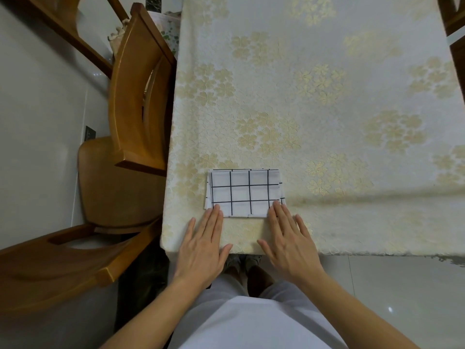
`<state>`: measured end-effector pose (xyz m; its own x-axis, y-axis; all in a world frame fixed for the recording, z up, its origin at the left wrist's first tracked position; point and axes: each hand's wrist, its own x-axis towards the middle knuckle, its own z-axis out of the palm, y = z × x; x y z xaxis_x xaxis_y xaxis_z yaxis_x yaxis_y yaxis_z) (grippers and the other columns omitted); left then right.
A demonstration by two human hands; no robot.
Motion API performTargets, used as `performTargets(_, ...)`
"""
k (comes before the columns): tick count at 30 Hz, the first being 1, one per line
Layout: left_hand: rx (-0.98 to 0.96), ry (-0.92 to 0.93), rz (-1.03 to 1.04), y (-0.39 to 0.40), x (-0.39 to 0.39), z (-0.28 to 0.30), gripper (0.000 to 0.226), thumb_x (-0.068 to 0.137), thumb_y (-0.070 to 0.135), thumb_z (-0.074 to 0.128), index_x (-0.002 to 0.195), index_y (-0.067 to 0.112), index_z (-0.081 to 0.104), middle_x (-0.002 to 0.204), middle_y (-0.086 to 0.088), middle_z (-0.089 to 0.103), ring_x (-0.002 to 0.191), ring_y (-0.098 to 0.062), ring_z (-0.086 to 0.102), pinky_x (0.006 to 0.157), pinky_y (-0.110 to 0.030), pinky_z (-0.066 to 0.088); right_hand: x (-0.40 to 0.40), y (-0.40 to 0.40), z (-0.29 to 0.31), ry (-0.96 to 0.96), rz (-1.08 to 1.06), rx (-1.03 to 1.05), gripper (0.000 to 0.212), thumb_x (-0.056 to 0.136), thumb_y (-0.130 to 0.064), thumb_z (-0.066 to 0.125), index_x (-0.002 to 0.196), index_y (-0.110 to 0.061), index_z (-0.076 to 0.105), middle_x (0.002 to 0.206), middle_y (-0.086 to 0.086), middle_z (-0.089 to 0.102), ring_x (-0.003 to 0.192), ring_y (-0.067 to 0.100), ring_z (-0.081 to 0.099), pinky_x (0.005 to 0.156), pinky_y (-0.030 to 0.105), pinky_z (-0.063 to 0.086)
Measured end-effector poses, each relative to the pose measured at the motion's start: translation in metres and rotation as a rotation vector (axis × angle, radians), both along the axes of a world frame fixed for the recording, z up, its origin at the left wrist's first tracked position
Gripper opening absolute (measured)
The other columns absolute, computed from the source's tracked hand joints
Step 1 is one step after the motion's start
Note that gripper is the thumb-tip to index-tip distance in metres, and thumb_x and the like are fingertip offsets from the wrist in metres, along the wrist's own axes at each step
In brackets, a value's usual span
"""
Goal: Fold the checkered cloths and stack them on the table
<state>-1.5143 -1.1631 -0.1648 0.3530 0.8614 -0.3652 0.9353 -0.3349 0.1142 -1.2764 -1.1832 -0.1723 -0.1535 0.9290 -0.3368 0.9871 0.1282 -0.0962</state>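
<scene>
text: none legible | labels: none | brands: none | numbers: none | signs: none

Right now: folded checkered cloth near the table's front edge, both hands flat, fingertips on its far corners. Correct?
Not quite. In the head view the left hand and right hand lie flat with fingertips on the near corners of the folded checkered cloth, not the far ones. The cloth does sit near the front edge of the table.
</scene>
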Motion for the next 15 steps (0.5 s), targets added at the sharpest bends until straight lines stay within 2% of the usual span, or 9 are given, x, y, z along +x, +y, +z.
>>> performTargets(10,0.024,-0.027,0.002,0.0004,-0.0014,-0.0046,0.075,0.099,0.052,0.028,0.157,0.007,0.016,0.166,-0.008,0.011,0.153,-0.021,0.013,0.117,-0.046,0.017,0.0009,-0.0004,-0.002,0.012,-0.012,0.006,0.075,0.102,-0.054,0.03,0.157,-0.004,0.021,0.166,0.014,0.014,0.154,0.027,0.012,0.121,0.048,0.026)
performTargets(15,0.045,-0.072,0.025,0.0065,-0.0022,0.0006,0.071,0.1,0.049,0.027,0.157,0.008,0.018,0.166,-0.008,0.014,0.152,-0.02,0.018,0.121,-0.044,0.023,0.0063,0.0066,0.0028,0.044,-0.014,0.019,0.069,0.102,-0.048,0.036,0.156,-0.007,0.025,0.164,0.013,0.021,0.152,0.029,0.019,0.118,0.049,0.032)
